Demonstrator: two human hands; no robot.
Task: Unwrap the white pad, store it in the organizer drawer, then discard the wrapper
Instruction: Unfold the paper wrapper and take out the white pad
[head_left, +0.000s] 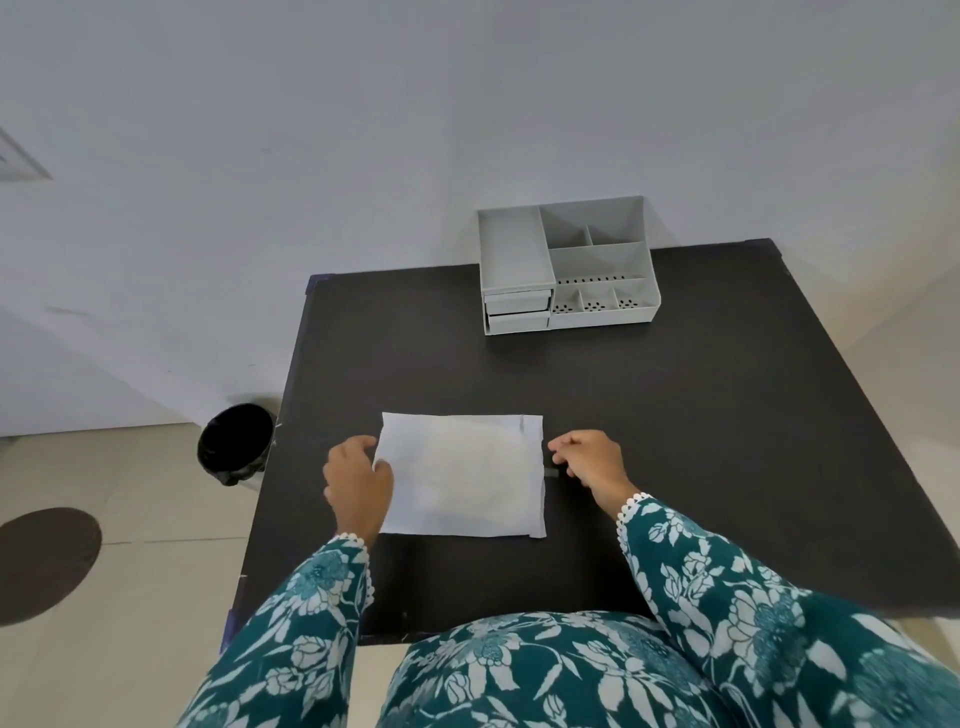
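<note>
A flat white wrapped pad (462, 475) lies on the black table (675, 415), near its front edge. My left hand (358, 480) rests at the pad's left edge, fingers curled and touching the wrapper's corner. My right hand (589, 460) hovers just off the pad's right edge, fingers loosely bent and not touching it. A grey desk organizer (566, 265) stands at the table's far side; its two small drawers (517, 312) at the lower left are closed.
A black-lined waste bin (234, 441) stands on the tiled floor to the left of the table. A white wall rises behind the organizer. A dark round mat (41, 564) lies on the floor at far left.
</note>
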